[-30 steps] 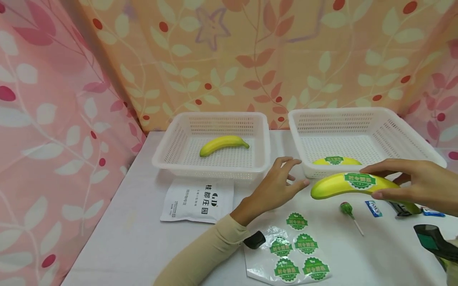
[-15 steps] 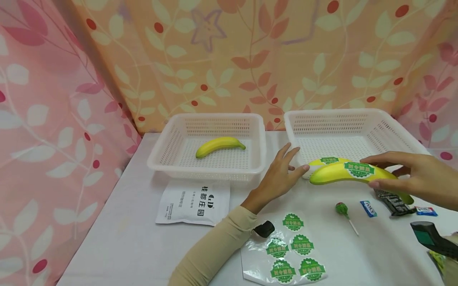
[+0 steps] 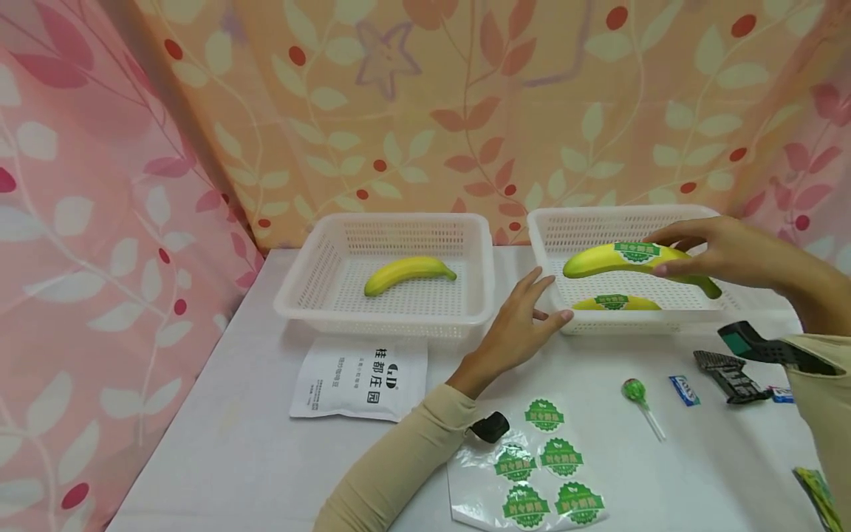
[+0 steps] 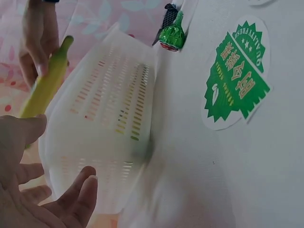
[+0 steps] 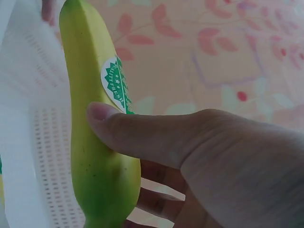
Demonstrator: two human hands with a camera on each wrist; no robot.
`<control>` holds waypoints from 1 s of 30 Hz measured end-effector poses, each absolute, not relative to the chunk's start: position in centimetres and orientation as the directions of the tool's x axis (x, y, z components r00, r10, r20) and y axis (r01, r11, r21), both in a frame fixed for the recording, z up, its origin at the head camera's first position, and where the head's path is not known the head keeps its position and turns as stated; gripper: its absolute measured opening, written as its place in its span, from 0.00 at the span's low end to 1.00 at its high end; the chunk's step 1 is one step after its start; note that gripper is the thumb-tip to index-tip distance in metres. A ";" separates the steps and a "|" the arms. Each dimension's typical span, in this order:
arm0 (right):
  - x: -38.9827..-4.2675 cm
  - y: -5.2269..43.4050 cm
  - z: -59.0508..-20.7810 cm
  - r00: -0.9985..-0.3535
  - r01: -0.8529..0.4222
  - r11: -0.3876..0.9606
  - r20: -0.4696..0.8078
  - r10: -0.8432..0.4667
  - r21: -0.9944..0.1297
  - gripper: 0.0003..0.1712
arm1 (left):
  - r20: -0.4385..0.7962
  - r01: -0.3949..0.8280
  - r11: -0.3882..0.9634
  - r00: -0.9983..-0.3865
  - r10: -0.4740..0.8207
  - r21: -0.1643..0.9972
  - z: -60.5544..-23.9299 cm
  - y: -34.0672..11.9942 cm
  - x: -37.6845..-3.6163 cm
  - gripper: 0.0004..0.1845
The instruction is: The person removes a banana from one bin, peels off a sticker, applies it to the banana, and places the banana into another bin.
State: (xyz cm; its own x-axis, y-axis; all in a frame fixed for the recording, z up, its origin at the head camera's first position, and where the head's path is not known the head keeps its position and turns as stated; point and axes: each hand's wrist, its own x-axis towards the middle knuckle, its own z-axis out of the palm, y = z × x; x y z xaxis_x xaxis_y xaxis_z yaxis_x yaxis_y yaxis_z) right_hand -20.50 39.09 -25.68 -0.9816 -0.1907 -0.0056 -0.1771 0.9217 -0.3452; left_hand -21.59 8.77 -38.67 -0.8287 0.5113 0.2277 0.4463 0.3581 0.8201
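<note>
A yellow banana [image 3: 598,261] with a green sticker is gripped by my right hand [image 3: 725,251] over the right white basket [image 3: 638,319]. The right wrist view shows the thumb across the side of the banana [image 5: 95,156]. Below it in that basket lies another stickered banana [image 3: 645,304], partly hidden by the front rim. My left hand [image 3: 512,329] has its fingers spread, fingertips right at that basket's left front corner. In the left wrist view these fingers [image 4: 78,194] stand at the basket wall [image 4: 107,99].
The left white basket [image 3: 392,316] holds a banana [image 3: 408,275] with no sticker showing. A white pouch [image 3: 362,377] lies before it. On the table are a sheet of green stickers [image 3: 532,473], a lollipop [image 3: 634,389], a small blue-wrapped sweet [image 3: 685,390] and a black packet [image 3: 734,380].
My right hand has carried the stickered banana up and back, from in front of the right basket to over it. My left hand has shifted slightly toward that basket's corner.
</note>
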 end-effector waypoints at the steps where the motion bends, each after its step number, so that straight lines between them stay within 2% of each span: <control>1: -21.1 39.1 -25.7 -0.978 -0.191 0.920 -0.009 -0.207 -0.343 0.34 | 0.225 0.445 0.358 -0.828 0.514 0.821 -38.7 8.8 -21.6 0.38; 11: -26.1 39.7 -27.6 -0.963 -0.174 0.921 -0.135 -0.233 -0.348 0.27 | 0.227 0.441 0.343 -0.827 0.515 0.829 -38.9 8.7 -21.6 0.38; 18: -27.5 40.3 -29.4 -0.935 -0.076 0.928 -0.297 -0.193 -0.365 0.37 | 0.245 0.452 0.324 -0.821 0.515 0.831 -39.1 8.5 -21.7 0.39; 24: -27.7 39.6 -30.2 -0.921 -0.086 0.929 -0.328 -0.211 -0.359 0.37 | 0.242 0.444 0.316 -0.822 0.515 0.838 -39.2 8.5 -21.8 0.39; 30: -27.8 38.9 -30.8 -0.920 -0.043 0.932 -0.351 -0.177 -0.359 0.37 | 0.232 0.438 0.321 -0.825 0.516 0.840 -39.1 8.6 -21.9 0.39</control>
State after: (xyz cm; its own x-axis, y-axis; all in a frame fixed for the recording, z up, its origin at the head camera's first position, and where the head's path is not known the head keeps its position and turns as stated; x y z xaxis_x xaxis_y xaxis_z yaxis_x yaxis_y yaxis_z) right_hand -27.80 38.93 -30.84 -0.9195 -0.1773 -0.3508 -0.0429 0.9324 -0.3588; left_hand -21.90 8.58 -39.08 -0.8245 0.5159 0.2323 0.4376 0.3210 0.8399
